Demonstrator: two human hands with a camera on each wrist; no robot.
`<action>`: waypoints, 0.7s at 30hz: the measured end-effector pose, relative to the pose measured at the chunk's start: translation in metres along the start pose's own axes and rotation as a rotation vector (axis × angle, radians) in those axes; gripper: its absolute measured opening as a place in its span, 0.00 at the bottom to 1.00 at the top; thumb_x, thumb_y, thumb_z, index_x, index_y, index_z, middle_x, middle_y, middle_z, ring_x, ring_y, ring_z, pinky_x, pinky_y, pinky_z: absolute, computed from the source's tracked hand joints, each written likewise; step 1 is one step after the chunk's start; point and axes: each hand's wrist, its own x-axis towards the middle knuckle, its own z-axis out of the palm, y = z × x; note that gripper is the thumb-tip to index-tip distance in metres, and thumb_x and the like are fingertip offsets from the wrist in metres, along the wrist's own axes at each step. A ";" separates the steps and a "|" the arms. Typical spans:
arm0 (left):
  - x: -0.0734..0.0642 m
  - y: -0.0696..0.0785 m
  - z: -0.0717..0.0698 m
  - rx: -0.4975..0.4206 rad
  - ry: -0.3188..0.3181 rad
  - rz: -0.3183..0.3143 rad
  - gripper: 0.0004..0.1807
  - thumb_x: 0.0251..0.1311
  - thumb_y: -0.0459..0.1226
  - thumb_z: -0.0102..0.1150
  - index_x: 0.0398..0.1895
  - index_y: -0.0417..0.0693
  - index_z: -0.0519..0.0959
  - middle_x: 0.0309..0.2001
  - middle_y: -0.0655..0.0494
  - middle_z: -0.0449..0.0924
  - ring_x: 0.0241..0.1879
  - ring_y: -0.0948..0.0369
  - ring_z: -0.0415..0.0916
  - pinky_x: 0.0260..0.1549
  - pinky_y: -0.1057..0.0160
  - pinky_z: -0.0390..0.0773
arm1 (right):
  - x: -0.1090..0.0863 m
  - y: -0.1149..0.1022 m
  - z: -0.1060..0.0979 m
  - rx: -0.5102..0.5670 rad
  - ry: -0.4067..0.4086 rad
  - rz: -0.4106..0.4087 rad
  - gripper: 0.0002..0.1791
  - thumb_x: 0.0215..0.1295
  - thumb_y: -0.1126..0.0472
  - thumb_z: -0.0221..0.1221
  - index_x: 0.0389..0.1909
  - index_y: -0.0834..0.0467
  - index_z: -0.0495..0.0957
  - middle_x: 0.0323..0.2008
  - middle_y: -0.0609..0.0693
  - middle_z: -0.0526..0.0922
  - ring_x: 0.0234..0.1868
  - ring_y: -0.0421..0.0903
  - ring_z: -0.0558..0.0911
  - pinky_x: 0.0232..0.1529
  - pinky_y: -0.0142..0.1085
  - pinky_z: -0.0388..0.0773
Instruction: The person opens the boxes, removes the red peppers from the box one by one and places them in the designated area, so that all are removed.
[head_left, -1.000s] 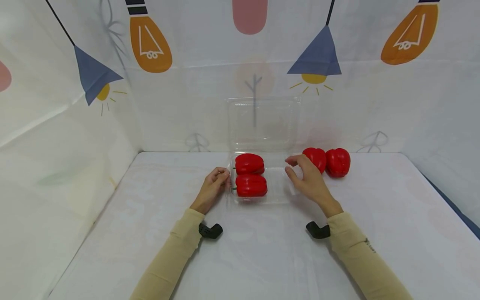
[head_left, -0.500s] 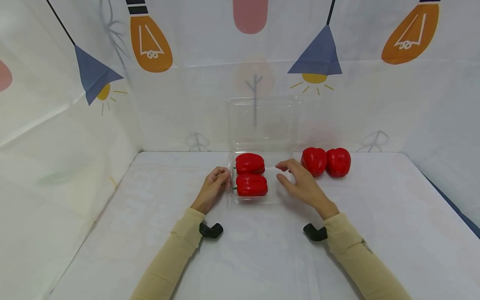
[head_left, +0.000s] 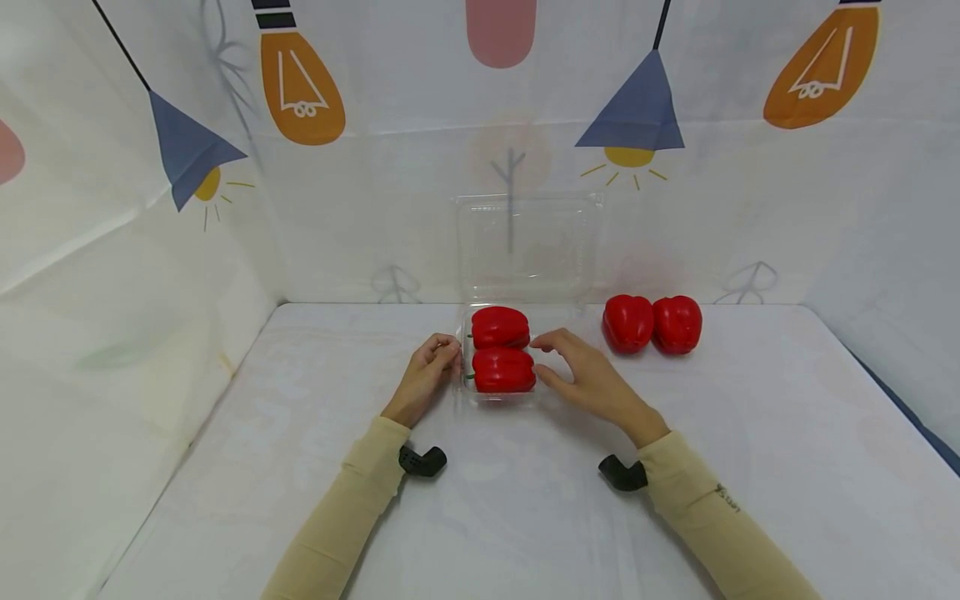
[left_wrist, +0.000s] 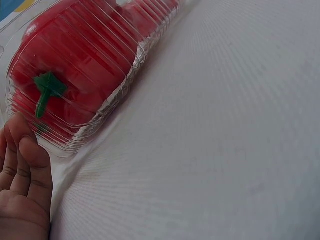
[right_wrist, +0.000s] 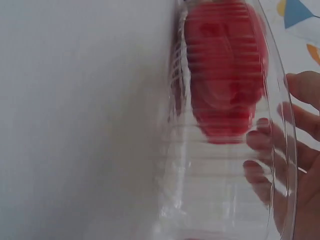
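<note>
Two red bell peppers lie side by side in the left half of a clear plastic clamshell box, the back pepper [head_left: 499, 327] and the front pepper [head_left: 502, 371]. My left hand [head_left: 422, 382] touches the box's left side with its fingertips. In the left wrist view, the box [left_wrist: 107, 102] shows a pepper's green stem [left_wrist: 46, 91] through its ribbed wall. My right hand [head_left: 592, 385] is over the box's right half, its fingertips and thumb spread apart close to the peppers' right ends. The right wrist view shows the fingers [right_wrist: 260, 140] through the clear wall, nothing between them.
Upright against the patterned back cloth stands the box's clear lid [head_left: 525, 242]. Two more red peppers sit beside the box at the back right, the nearer one [head_left: 627, 323] and the outer one [head_left: 677, 324]. The white table [head_left: 517, 500] extends in front.
My right hand has moved left, from beside the loose peppers to the right ends of the peppers in the box. My left hand stays at the box's left side.
</note>
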 end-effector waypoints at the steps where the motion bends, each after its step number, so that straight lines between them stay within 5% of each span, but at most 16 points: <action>1: 0.000 0.000 0.000 0.000 -0.001 0.001 0.10 0.68 0.42 0.50 0.43 0.45 0.69 0.28 0.61 0.73 0.30 0.65 0.71 0.35 0.69 0.71 | 0.000 -0.001 0.001 -0.007 -0.007 -0.011 0.23 0.61 0.57 0.62 0.57 0.53 0.70 0.53 0.49 0.76 0.54 0.48 0.76 0.52 0.46 0.77; 21: -0.001 0.001 0.000 0.025 0.003 -0.006 0.13 0.69 0.43 0.49 0.46 0.42 0.69 0.28 0.60 0.73 0.31 0.65 0.71 0.36 0.69 0.71 | 0.001 -0.006 0.012 -0.047 -0.061 0.000 0.31 0.60 0.51 0.63 0.63 0.52 0.65 0.58 0.47 0.73 0.56 0.47 0.76 0.53 0.42 0.77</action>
